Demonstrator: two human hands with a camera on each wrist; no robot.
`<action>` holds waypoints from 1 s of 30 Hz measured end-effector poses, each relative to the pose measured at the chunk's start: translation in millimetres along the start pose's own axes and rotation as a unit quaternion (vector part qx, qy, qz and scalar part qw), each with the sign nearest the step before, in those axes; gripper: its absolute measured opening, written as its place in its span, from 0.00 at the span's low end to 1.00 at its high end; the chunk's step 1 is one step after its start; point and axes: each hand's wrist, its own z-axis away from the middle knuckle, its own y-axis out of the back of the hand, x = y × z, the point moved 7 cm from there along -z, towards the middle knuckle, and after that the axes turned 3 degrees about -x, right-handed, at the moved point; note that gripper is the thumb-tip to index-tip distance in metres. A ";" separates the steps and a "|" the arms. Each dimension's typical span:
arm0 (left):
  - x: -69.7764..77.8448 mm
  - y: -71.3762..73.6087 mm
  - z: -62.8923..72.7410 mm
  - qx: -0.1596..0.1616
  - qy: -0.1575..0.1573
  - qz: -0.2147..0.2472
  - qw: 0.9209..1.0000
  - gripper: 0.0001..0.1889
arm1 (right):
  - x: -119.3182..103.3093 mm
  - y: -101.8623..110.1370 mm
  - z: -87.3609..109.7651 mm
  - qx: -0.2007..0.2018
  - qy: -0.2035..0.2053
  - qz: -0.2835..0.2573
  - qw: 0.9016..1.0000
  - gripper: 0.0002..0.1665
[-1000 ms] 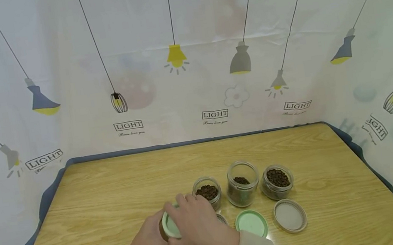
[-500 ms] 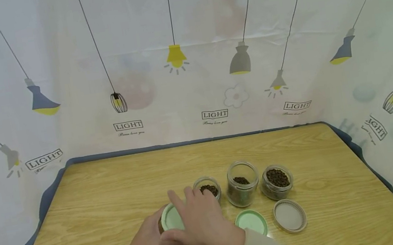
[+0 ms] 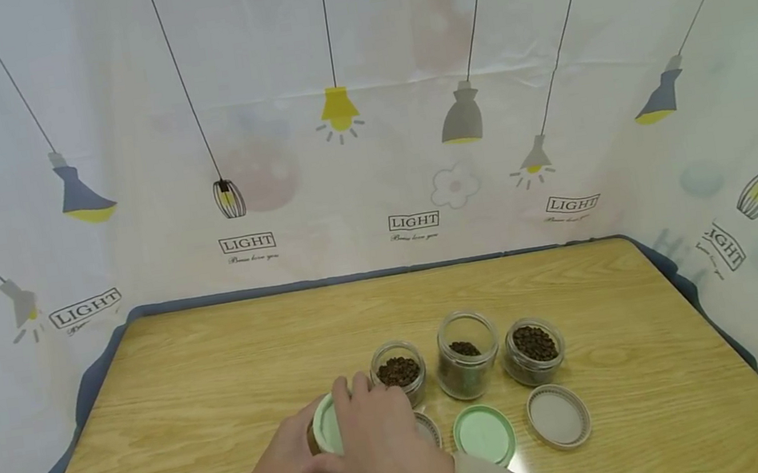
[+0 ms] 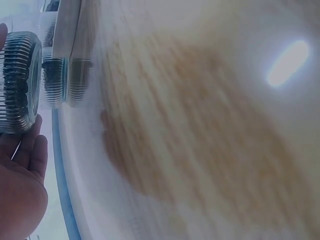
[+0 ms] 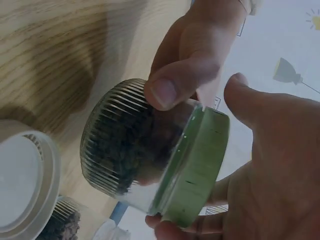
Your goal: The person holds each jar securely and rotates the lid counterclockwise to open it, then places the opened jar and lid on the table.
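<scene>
My left hand (image 3: 283, 460) holds a ribbed glass jar (image 5: 120, 140) of dark beans, its thumb pressed along the side in the right wrist view. A light green lid (image 5: 197, 170) sits on the mouth of this jar, which is tilted. My right hand (image 3: 385, 437) is over the lid, fingers bent round its edge. In the right wrist view the right thumb stands beside the lid's rim, with fingertips at the opposite edge. In the left wrist view the jar's ribbed base (image 4: 20, 82) shows above the left hand (image 4: 22, 185).
Just beyond the hands stand three lidless glass jars of beans: a left one (image 3: 398, 371), a taller middle one (image 3: 469, 369) and a right one (image 3: 535, 350). Nearer lie a green lid (image 3: 485, 436), a whitish lid (image 3: 559, 416) and another lid (image 3: 429, 428) partly behind the right hand.
My right hand's fingers spread and shifted rightward half a second ago, showing more of the lid; now they are bent over it again. The left hand and jar stay nearly in place.
</scene>
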 end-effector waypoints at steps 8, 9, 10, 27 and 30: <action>-4.9 -1.1 1.0 0.001 0.034 -0.005 0.999 0.42 | -1.4 0.4 -2.7 0.034 0.024 0.003 0.999 0.52; -5.2 -1.0 1.2 0.001 0.035 -0.005 0.999 0.42 | -1.3 0.1 -3.2 0.030 0.034 -0.002 0.999 0.51; -5.4 -1.0 1.4 0.002 0.035 -0.006 0.999 0.42 | -1.1 0.0 -3.6 0.028 0.044 -0.011 0.999 0.50; -5.0 -3.6 3.1 -0.006 0.054 -0.028 0.998 0.40 | 3.9 1.9 -3.9 0.017 0.162 -0.061 0.985 0.44; -5.9 -4.2 3.0 -0.010 0.061 -0.023 0.998 0.40 | 4.8 3.0 -3.2 0.023 0.164 -0.055 0.985 0.44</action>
